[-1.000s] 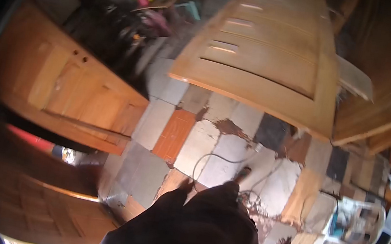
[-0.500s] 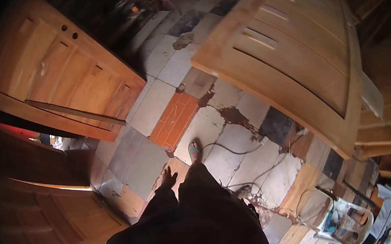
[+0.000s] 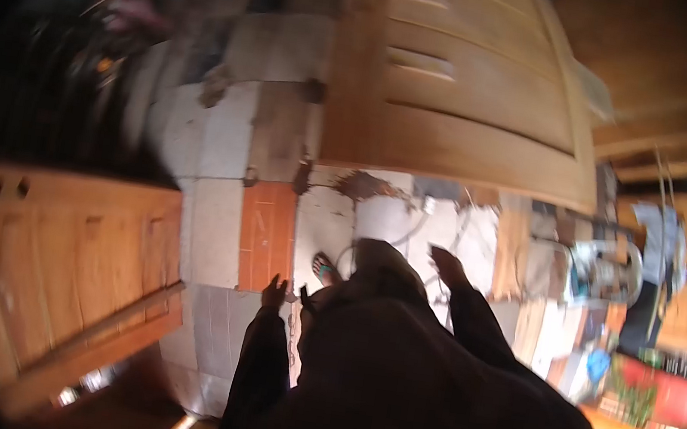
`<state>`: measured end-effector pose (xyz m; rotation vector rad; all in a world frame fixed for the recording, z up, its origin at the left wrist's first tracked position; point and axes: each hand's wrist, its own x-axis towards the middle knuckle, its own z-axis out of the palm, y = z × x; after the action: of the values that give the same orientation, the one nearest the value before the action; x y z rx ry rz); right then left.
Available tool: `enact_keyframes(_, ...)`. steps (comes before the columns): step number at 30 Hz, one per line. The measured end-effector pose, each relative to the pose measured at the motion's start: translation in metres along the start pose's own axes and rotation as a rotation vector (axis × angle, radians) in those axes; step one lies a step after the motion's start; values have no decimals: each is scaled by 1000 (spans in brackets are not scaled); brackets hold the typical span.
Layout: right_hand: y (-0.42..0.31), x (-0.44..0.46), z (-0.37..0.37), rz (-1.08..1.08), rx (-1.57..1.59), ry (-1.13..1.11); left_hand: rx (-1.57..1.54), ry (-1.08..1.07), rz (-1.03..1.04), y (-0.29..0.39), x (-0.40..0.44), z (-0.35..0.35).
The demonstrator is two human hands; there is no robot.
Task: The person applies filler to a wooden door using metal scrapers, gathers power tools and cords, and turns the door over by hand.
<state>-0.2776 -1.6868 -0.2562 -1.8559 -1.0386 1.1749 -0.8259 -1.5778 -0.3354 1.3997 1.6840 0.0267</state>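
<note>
My left hand hangs low over the tiled floor, beside the orange tile. Its fingers are apart and nothing is in them. On the other side of my body, my right hand is held out above the pale tiles, blurred, with its fingers stretched and nothing visible in them. Neither hand touches anything that I can see. A sandalled foot shows between them. Ahead lies a large wooden panel door, with its near edge beyond my hands.
Another wooden door, with two round holes, is on the left. A dirty plastic chair stands right, near a pale cloth. Broken tile patches and a cable mark the floor. Dark clutter fills the far left.
The view has turned and moved forward, so the large door sits closer. My right hand has come into sight on the right. My left hand stays low, with its fingers apart.
</note>
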Motion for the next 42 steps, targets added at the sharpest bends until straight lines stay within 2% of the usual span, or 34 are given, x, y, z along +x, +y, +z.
enact_keyframes(1,-12,16,13,-35,-173,-8,-28,30,12,-10,0,-3)
enact_keyframes(2,-41,35,28,57,-218,-7,28,3,2,-11,5,-4)
enact_keyframes(3,-31,30,30,126,-201,46,84,-23,-6,-14,11,-10)
enact_keyframes(6,-45,68,74,240,-270,17,81,-57,-94,-97,-16,-13)
enact_keyframes(7,-26,81,88,273,-281,13,101,-47,-104,-88,-26,-20)
enact_keyframes(10,-52,102,120,538,-385,-46,205,-75,-156,-93,-32,-103)
enact_keyframes(13,-67,82,135,452,-126,51,255,-61,-158,-88,-20,-127)
enact_keyframes(15,-84,65,136,371,-173,90,384,0,-161,-93,12,-135)
enact_keyframes(17,-69,41,140,313,-246,140,70,185,-223,-34,51,-167)
enact_keyframes(19,-72,0,136,357,-142,255,15,248,-8,24,100,-197)
enact_keyframes(20,-56,-20,139,390,-19,302,73,277,210,49,129,-209)
enact_keyframes(21,-35,-43,143,425,103,346,-19,305,265,129,127,-230)
enact_keyframes(22,-25,-68,145,415,58,360,-49,314,361,180,136,-241)
enact_keyframes(23,-20,-93,147,405,12,374,-93,340,521,241,128,-252)
enact_keyframes(25,-22,-138,156,670,215,380,-43,418,843,332,112,-258)
enact_keyframes(27,-10,-176,167,766,275,405,-9,358,1077,409,77,-252)
enact_keyframes(29,7,-204,176,830,333,403,81,187,1338,459,58,-218)
enact_keyframes(31,15,-220,187,861,393,426,173,9,1475,506,22,-173)
enact_keyframes(33,30,-227,189,891,405,425,317,-39,1568,538,9,-113)
enact_keyframes(34,40,-227,187,891,305,346,381,5,1578,549,6,-87)
enact_keyframes(35,65,-229,192,797,150,337,448,48,1586,559,6,-60)
enact_keyframes(37,98,-227,200,673,6,403,526,71,1609,584,6,-24)
enact_keyframes(38,98,-223,196,793,95,366,541,48,1623,597,4,-10)
enact_keyframes(39,98,-220,195,740,45,423,557,22,1632,608,1,5)
enact_keyframes(41,124,-211,195,728,154,483,650,5,1641,633,-2,31)
enact_keyframes(42,142,-205,192,656,131,446,702,2,1654,646,-3,43)
